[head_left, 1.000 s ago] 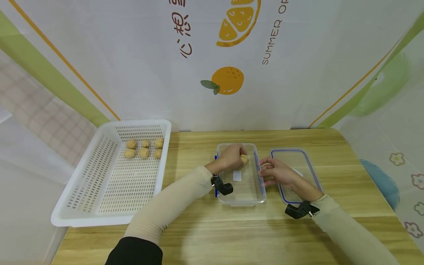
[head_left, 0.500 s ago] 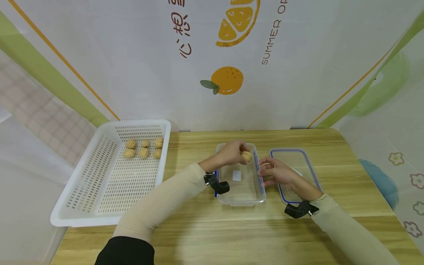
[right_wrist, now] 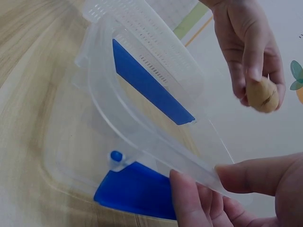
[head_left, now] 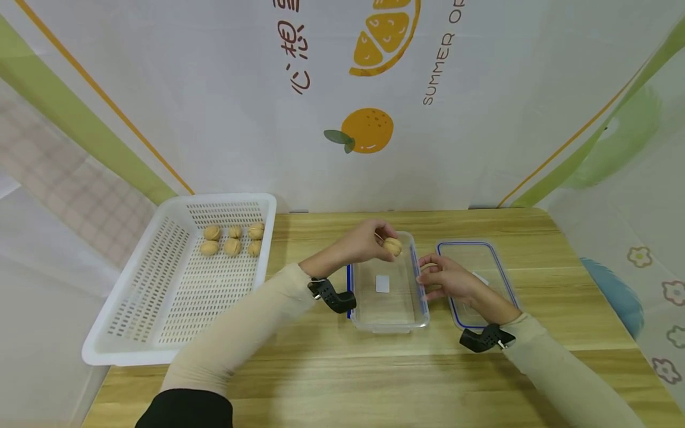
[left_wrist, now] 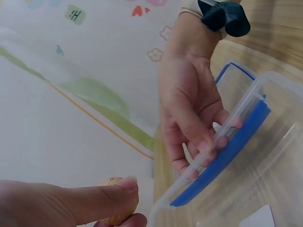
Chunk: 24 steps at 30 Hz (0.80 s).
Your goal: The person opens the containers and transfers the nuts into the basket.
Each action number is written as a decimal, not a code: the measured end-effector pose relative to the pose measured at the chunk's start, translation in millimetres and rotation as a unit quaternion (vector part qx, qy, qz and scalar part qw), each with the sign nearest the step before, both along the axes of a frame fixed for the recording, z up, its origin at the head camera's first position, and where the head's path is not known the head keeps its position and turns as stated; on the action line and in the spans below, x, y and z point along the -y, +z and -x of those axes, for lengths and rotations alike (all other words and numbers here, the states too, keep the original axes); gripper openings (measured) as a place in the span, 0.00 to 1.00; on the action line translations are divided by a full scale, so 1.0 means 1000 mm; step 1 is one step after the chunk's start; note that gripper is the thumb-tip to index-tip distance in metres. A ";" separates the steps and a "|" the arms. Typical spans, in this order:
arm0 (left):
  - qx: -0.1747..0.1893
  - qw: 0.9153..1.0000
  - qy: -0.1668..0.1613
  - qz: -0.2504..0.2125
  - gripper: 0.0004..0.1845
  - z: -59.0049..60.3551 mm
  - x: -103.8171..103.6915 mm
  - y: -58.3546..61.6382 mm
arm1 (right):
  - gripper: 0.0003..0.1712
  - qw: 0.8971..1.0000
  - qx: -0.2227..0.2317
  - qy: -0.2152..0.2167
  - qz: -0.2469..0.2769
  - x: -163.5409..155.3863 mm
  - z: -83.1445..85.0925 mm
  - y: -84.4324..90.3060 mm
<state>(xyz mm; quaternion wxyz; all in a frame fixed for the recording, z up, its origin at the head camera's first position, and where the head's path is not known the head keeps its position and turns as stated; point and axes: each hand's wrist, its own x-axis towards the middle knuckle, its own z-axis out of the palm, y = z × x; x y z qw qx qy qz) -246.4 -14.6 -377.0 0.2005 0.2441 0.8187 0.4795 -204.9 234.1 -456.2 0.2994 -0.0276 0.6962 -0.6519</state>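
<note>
My left hand (head_left: 369, 241) pinches a tan walnut (head_left: 392, 246) in its fingertips, lifted above the far end of a clear plastic container (head_left: 388, 318) with blue clips. The walnut (right_wrist: 263, 95) shows in the right wrist view and, partly hidden by a finger, as the walnut (left_wrist: 116, 215) in the left wrist view. My right hand (head_left: 446, 278) grips the container's right rim (right_wrist: 156, 151), fingers curled round the edge. Nothing but a white label (head_left: 382, 283) shows in the container.
The container's blue-edged lid (head_left: 489, 261) lies flat just right of it, under my right forearm. A white perforated basket (head_left: 134, 333) stands at the left with several walnuts (head_left: 232, 239) at its far end. The wooden table (head_left: 374, 380) ends at a printed curtain behind.
My left hand has lifted the walnut up out of the container and drawn back a little to the left. The right hand has stayed on the rim.
</note>
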 end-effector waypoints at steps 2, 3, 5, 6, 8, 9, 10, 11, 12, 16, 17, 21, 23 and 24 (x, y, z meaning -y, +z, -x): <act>0.005 1.000 0.005 -0.010 0.20 0.000 0.004 0.003 | 0.25 1.000 -0.001 -0.001 -0.002 0.000 0.000 0.000; 0.009 1.000 0.008 -0.014 0.20 0.000 0.006 0.004 | 0.25 1.000 -0.001 -0.001 -0.003 0.000 0.000 0.000; 0.010 1.000 0.015 -0.017 0.20 0.000 0.010 0.006 | 0.26 1.000 0.000 -0.003 -0.004 0.000 -0.001 0.000; 0.011 1.000 0.018 -0.018 0.21 0.000 0.012 0.008 | 0.26 1.000 0.000 -0.002 -0.005 0.000 -0.001 0.001; 0.011 1.000 0.022 -0.018 0.21 0.000 0.018 0.010 | 0.26 1.000 -0.001 -0.002 -0.006 0.000 -0.001 0.001; 0.009 1.000 0.025 -0.016 0.21 0.000 0.021 0.012 | 0.26 1.000 -0.001 -0.002 -0.007 0.000 -0.001 0.001; 0.009 0.999 0.027 -0.017 0.21 0.000 0.024 0.013 | 0.26 1.000 -0.002 -0.001 -0.007 0.000 -0.001 0.002; 0.008 0.999 0.029 -0.016 0.22 0.000 0.027 0.015 | 0.26 1.000 -0.003 0.000 -0.007 0.000 -0.002 0.002; 0.006 0.999 0.031 -0.016 0.22 -0.001 0.031 0.017 | 0.26 1.000 -0.004 0.001 -0.006 0.000 -0.002 0.002; -0.002 0.999 0.040 -0.011 0.22 -0.003 0.048 0.027 | 0.26 1.000 -0.004 0.001 -0.005 0.000 -0.002 0.002; -0.004 0.999 0.043 -0.008 0.22 -0.004 0.052 0.030 | 0.26 1.000 -0.004 0.001 -0.005 0.000 -0.002 0.002; 0.006 0.998 0.059 -0.011 0.22 -0.007 0.070 0.042 | 0.26 1.000 -0.005 0.001 -0.005 0.001 -0.002 0.002; 0.008 0.998 0.065 -0.011 0.22 -0.008 0.079 0.046 | 0.25 1.000 -0.005 0.001 -0.004 0.001 -0.002 0.002; 0.010 0.998 0.069 -0.010 0.22 -0.009 0.083 0.048 | 0.25 1.000 -0.004 0.001 -0.003 0.001 -0.002 0.002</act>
